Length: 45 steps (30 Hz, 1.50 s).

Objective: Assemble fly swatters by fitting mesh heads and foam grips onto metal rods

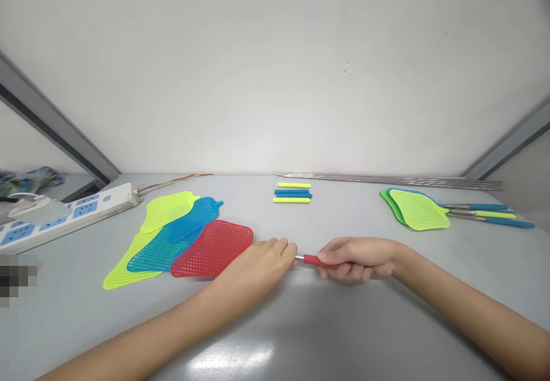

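Observation:
A red fly swatter (215,248) spans both my hands, its mesh head to the left and a short piece of metal rod showing between the hands. My left hand (271,262) is closed around the swatter's neck and hides the joint of head and rod. Fingers of my right hand (356,259) wrap the red handle (311,260), whose far end is hidden in the palm. Left of the red head, overlapping blue swatter heads (150,249) and yellow swatter heads (168,212) lie on the table.
Yellow and blue handle sleeves (293,192) lie at the back middle. Thin metal rods (387,180) run along the wall. Several swatters with rods and handles, a yellow swatter (419,209) on top, lie at the right. A white power strip (107,199) with a plug stands at the left.

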Each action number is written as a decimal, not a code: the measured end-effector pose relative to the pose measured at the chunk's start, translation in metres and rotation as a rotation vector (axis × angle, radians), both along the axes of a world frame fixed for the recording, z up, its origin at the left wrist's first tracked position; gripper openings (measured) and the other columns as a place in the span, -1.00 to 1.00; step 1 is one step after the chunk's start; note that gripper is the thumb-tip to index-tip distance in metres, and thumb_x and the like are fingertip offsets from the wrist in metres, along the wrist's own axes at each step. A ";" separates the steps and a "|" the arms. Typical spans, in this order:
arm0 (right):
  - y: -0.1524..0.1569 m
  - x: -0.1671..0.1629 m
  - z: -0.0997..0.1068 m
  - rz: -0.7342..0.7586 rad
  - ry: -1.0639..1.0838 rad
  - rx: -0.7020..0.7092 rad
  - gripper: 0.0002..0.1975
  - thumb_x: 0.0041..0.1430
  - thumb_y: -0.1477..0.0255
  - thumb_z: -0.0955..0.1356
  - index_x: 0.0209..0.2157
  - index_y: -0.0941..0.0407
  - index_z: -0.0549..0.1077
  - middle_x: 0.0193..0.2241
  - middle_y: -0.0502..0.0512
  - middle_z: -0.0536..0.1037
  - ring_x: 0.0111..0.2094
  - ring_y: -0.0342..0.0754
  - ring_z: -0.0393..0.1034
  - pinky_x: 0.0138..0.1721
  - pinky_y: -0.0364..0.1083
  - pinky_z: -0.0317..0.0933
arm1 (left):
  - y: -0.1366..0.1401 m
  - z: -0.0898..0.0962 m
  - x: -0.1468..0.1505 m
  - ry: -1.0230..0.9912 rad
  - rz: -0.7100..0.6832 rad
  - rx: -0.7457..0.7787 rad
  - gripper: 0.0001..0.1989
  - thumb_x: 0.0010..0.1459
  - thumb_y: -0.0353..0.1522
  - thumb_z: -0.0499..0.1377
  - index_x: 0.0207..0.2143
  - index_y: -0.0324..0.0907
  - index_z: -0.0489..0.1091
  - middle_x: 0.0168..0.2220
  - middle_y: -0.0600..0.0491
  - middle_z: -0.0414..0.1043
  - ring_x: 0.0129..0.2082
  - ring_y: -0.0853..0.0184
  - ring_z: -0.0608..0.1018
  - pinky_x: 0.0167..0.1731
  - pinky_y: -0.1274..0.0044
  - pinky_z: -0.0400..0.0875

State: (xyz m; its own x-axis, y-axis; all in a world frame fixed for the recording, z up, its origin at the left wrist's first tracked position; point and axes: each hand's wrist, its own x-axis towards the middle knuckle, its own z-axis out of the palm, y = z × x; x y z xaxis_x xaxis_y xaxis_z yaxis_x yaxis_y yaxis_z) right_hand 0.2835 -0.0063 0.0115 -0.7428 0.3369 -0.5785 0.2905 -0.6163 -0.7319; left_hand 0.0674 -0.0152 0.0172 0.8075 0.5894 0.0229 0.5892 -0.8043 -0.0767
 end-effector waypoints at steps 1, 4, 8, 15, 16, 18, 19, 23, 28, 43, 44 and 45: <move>-0.001 0.000 0.000 0.012 -0.010 -0.001 -0.71 0.04 0.23 0.22 -0.42 0.21 0.27 -0.68 -0.14 -0.07 -0.72 -0.35 -0.24 -0.79 -0.32 -0.35 | -0.002 -0.002 0.000 -0.011 0.006 0.014 -0.81 0.10 -0.53 -0.17 -0.46 -0.19 0.17 -0.49 0.04 0.21 -0.55 0.35 0.27 -0.55 0.51 0.10; -0.005 0.000 0.000 0.021 -0.039 -0.021 -0.71 0.04 0.23 0.22 -0.48 0.21 0.24 -0.68 -0.13 -0.05 -0.72 -0.36 -0.20 -0.79 -0.33 -0.33 | -0.010 -0.008 0.001 -0.029 0.019 0.017 -0.82 0.08 -0.54 -0.17 -0.47 -0.19 0.14 -0.51 0.05 0.19 -0.55 0.34 0.27 -0.56 0.52 0.08; -0.008 -0.001 0.000 0.042 0.006 -0.245 -0.76 0.07 0.29 0.19 -0.49 0.19 0.21 -0.69 -0.14 -0.07 -0.75 -0.35 -0.27 -0.83 -0.34 -0.36 | -0.018 -0.010 0.004 0.031 0.009 0.000 -0.81 -0.04 -0.62 -0.13 -0.47 -0.17 0.10 -0.52 0.08 0.18 -0.55 0.34 0.27 -0.57 0.54 0.10; -0.011 -0.005 -0.002 0.047 0.144 -0.531 -0.80 0.09 0.37 0.13 -0.50 0.19 0.19 -0.71 -0.14 -0.08 -0.76 -0.32 -0.33 -0.88 -0.34 -0.35 | -0.025 -0.004 0.006 0.087 0.022 0.000 -0.76 -0.14 -0.65 -0.13 -0.47 -0.16 0.05 -0.52 0.11 0.19 -0.55 0.35 0.30 -0.61 0.53 0.17; -0.012 -0.006 -0.002 0.045 0.147 -0.542 -0.80 0.09 0.37 0.13 -0.50 0.19 0.19 -0.71 -0.14 -0.07 -0.76 -0.33 -0.33 -0.88 -0.34 -0.34 | -0.026 -0.004 0.006 0.086 0.022 0.008 -0.76 -0.15 -0.65 -0.13 -0.47 -0.16 0.05 -0.52 0.10 0.19 -0.55 0.34 0.30 -0.61 0.52 0.18; -0.014 -0.008 -0.002 0.041 0.137 -0.556 -0.81 0.08 0.38 0.13 -0.51 0.19 0.18 -0.71 -0.14 -0.07 -0.76 -0.33 -0.34 -0.89 -0.35 -0.33 | -0.027 -0.007 0.007 0.085 0.018 0.016 -0.76 -0.17 -0.64 -0.13 -0.47 -0.16 0.05 -0.53 0.10 0.19 -0.55 0.34 0.30 -0.61 0.52 0.19; -0.015 -0.008 -0.001 0.039 0.125 -0.560 -0.81 0.08 0.39 0.13 -0.52 0.19 0.18 -0.72 -0.14 -0.07 -0.76 -0.33 -0.34 -0.89 -0.35 -0.33 | -0.028 -0.008 0.007 0.085 0.012 0.011 -0.76 -0.18 -0.64 -0.13 -0.47 -0.16 0.05 -0.53 0.10 0.19 -0.56 0.34 0.30 -0.62 0.52 0.19; -0.017 -0.010 -0.001 0.034 0.088 -0.565 -0.83 0.06 0.40 0.15 -0.52 0.19 0.19 -0.72 -0.14 -0.07 -0.76 -0.33 -0.34 -0.90 -0.36 -0.33 | -0.029 -0.012 0.008 0.073 0.014 -0.039 -0.77 -0.19 -0.63 -0.12 -0.48 -0.16 0.05 -0.53 0.09 0.21 -0.56 0.34 0.31 -0.63 0.52 0.20; -0.018 -0.012 -0.001 0.040 0.088 -0.571 -0.83 0.05 0.38 0.17 -0.53 0.19 0.18 -0.73 -0.15 -0.08 -0.76 -0.33 -0.35 -0.90 -0.36 -0.33 | -0.031 -0.013 0.008 0.056 0.043 -0.090 -0.77 -0.19 -0.62 -0.11 -0.47 -0.16 0.05 -0.54 0.09 0.22 -0.56 0.32 0.32 -0.63 0.51 0.19; -0.019 -0.016 0.012 0.031 0.161 -0.378 -0.78 0.09 0.33 0.15 -0.46 0.19 0.24 -0.72 -0.15 -0.04 -0.77 -0.34 -0.29 -0.86 -0.35 -0.33 | -0.023 0.013 0.001 -0.092 -0.011 -0.023 -0.91 0.04 -0.44 -0.06 -0.52 -0.16 0.11 -0.56 0.13 0.23 -0.60 0.40 0.24 -0.63 0.55 0.01; -0.020 -0.016 0.014 0.025 0.148 -0.345 -0.77 0.09 0.32 0.16 -0.44 0.20 0.26 -0.71 -0.14 -0.02 -0.77 -0.35 -0.27 -0.85 -0.35 -0.33 | -0.023 0.013 0.000 -0.136 -0.006 -0.026 -0.85 0.09 -0.35 -0.08 -0.52 -0.17 0.13 -0.57 0.14 0.23 -0.61 0.41 0.24 -0.63 0.56 0.01; -0.020 -0.016 0.015 0.014 0.135 -0.299 -0.75 0.09 0.30 0.16 -0.43 0.21 0.28 -0.71 -0.13 0.02 -0.77 -0.36 -0.24 -0.84 -0.34 -0.31 | -0.022 0.013 -0.001 -0.176 0.006 -0.026 -0.79 0.10 -0.25 -0.09 -0.52 -0.17 0.14 -0.57 0.14 0.23 -0.61 0.41 0.24 -0.62 0.56 0.00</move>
State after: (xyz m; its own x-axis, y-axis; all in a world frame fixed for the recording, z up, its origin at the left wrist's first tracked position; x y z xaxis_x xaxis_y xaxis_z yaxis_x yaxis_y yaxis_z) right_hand 0.2673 -0.0266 0.0267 -0.8228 0.1558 -0.5466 0.2136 -0.8065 -0.5514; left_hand 0.0669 -0.0374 0.0302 0.7886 0.5967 0.1483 0.5968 -0.8009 0.0487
